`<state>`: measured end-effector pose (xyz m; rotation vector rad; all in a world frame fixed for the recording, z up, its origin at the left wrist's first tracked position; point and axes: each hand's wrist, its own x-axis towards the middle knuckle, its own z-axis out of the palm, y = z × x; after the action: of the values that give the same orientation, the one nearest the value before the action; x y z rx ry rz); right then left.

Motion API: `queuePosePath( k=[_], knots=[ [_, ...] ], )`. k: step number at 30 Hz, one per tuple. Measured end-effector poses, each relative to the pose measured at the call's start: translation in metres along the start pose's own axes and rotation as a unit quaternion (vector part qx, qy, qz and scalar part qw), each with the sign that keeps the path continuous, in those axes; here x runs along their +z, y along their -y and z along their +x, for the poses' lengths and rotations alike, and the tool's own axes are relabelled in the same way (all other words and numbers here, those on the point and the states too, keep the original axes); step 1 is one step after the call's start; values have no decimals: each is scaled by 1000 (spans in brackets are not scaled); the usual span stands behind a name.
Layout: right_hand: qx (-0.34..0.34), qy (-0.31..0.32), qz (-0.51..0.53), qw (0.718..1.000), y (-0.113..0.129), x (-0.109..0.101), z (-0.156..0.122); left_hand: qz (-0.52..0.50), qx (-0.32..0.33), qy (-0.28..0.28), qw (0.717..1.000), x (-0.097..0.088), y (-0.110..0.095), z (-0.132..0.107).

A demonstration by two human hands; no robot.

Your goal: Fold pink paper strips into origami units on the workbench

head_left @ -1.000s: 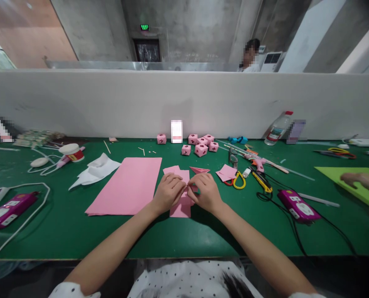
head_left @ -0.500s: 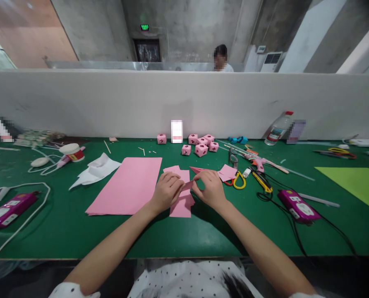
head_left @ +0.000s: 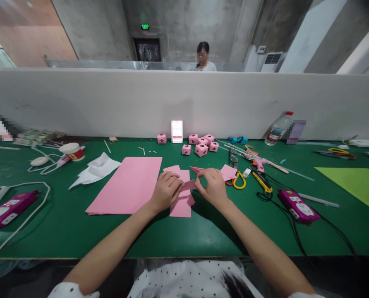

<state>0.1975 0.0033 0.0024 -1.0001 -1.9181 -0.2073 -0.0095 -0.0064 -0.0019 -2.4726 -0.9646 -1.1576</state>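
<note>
My left hand [head_left: 166,189] is closed on a small folded strip of pink paper [head_left: 189,185], pinching its left end above the pink paper pieces [head_left: 180,207]. At the strip's right end, my right hand [head_left: 212,186] has thumb and forefinger curled together in a pinch, seemingly on the strip's edge. A stack of large pink sheets [head_left: 127,186] lies to the left of my left hand. Just beyond my right hand are a pink paper square [head_left: 228,172] and scissors with yellow and red handles [head_left: 239,181], partly covered. Several pink folded paper cubes [head_left: 201,149] stand further back.
A phone [head_left: 176,131] leans on the white partition [head_left: 110,103]. To the right are a utility knife [head_left: 262,181], a pink glue gun [head_left: 260,164], a purple power strip [head_left: 298,205] and a bottle [head_left: 277,130]. Crumpled white paper [head_left: 96,169] and a paper cup [head_left: 73,152] lie left.
My right hand has shifted slightly right, and more of the folded strip shows between the hands. Behind the partition, a person has moved left.
</note>
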Motion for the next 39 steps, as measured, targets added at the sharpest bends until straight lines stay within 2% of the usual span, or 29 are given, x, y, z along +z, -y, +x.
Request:
queuePosePath(
  k=[3, 5, 8, 11, 15, 28, 34, 39],
  knots=[
    [25, -22, 8, 999, -7, -4, 2, -7, -13, -13, 1000, -1, 3, -1],
    [22, -9, 27, 999, -8, -4, 2, -8, -16, -17, 1000, -1, 4, -1],
    [-14, 40, 51, 998, -3, -1, -1, -8, -13, -11, 1000, 0, 3, -2],
    [-48, 56, 71, 995, 6, 6, -4, -7, -13, -5, 1000, 1, 2, -3],
    [-50, 57, 96, 992, 13, 11, -7, -9, -15, -5, 1000, 2, 3, -3],
    [-78, 52, 88, 992, 16, 17, -10, -26, -17, 4, 1000, 1, 0, -2],
    [-78, 73, 77, 991, 18, 16, -10, -20, -22, -7, 1000, 1, -2, -2],
    [-62, 52, 74, 994, 14, 11, -8, -15, -28, -17, 999, 1, 1, -2]
  ],
)
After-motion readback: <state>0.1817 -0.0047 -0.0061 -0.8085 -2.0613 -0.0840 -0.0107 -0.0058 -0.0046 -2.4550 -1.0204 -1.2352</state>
